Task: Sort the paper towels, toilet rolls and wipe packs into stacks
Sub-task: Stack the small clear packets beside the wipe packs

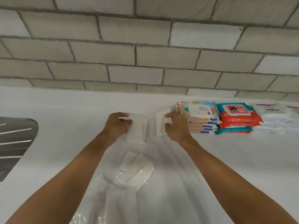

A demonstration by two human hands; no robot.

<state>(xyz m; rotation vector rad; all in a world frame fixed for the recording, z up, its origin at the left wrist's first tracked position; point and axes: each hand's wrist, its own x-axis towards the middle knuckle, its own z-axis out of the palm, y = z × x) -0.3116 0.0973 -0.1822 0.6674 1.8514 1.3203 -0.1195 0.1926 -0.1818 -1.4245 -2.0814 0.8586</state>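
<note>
My left hand (117, 125) grips a folded white paper towel bundle (138, 130) on the white counter. My right hand (177, 125) grips a second white bundle (160, 120), its fingers curled over the edge. That bundle lies just left of a stack of pastel wipe packs (200, 117). Further right come a stack of red and teal wipe packs (234, 118) and a stack of white wipe packs (273, 118). A clear plastic bag (134, 172) holding more white towels lies between my forearms.
A steel sink drainer (14, 143) is set into the counter (64, 110) at the left. A grey block wall (145, 54) rises directly behind the stacks. Crinkled clear plastic (90, 212) spreads toward the near edge.
</note>
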